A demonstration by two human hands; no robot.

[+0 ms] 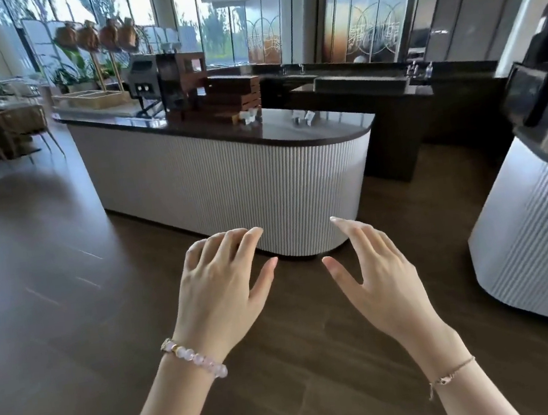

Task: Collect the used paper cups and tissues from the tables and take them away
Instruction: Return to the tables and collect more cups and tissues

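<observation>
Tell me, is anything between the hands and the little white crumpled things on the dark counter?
Yes. The white ribbed rounded counter front stands between both empty hands, left hand and right hand, and the small white crumpled things on its dark top. What they are is too blurry to tell.

Open wooden floor (49, 269) spreads to the left and below. Ahead, a ribbed island with a dark surface (290, 129) blocks the way; a second ribbed unit (528, 238) stands right, leaving a floor gap between them.
</observation>
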